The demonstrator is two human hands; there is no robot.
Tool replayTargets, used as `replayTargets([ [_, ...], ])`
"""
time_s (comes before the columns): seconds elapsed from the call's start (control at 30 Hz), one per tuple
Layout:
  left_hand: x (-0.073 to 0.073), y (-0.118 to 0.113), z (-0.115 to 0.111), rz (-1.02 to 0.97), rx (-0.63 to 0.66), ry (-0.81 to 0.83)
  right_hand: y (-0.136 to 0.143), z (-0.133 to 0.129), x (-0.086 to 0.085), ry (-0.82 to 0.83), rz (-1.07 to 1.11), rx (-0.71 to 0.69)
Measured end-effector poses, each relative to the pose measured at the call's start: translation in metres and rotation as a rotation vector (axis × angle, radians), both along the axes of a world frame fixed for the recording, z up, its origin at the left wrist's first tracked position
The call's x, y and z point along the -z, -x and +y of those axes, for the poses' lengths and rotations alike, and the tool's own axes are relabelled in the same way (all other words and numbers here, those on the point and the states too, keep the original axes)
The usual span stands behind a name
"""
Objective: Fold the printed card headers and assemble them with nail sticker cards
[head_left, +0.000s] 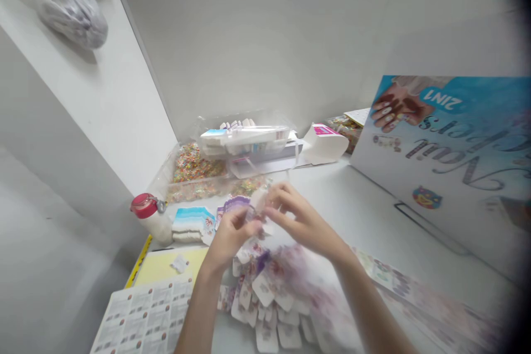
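Observation:
My left hand (pixel 233 232) pinches a small clear plastic packet (pixel 258 202) between thumb and fingers, over the near part of the table. On the packet's other side, the bent fingers of my right hand (pixel 292 213) hold its upper edge. Motion blurs what is inside it. Below both hands spreads a heap of small white cards (pixel 265 290) with pink and purple prints, partly smeared. Just behind my left hand sits a purple stack of cards (pixel 236 203), and to its left lies a blue and white stack of cards (pixel 188 220).
A red-lidded bottle (pixel 155 218) stands at the left, with a label sheet (pixel 143 315) nearer me. Behind are a clear tub of colourful bits (pixel 194 163) and a white tape dispenser (pixel 327 146). A large printed box (pixel 452 155) stands at the right. Printed strips (pixel 415 293) lie before it.

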State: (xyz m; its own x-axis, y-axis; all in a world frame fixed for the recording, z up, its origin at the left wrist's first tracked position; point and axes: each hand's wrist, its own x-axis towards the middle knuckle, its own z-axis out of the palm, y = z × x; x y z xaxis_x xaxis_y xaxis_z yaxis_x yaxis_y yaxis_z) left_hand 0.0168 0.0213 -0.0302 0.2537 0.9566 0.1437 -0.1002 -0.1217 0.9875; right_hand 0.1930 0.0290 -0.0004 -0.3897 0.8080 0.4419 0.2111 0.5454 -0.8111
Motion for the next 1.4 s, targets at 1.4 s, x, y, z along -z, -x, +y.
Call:
replayTargets([
  [1.4, 0.003, -0.007, -0.014, 0.183, -0.108, -0.326, -0.021, -0.007, -0.011, 0.237, 0.047, -0.132],
])
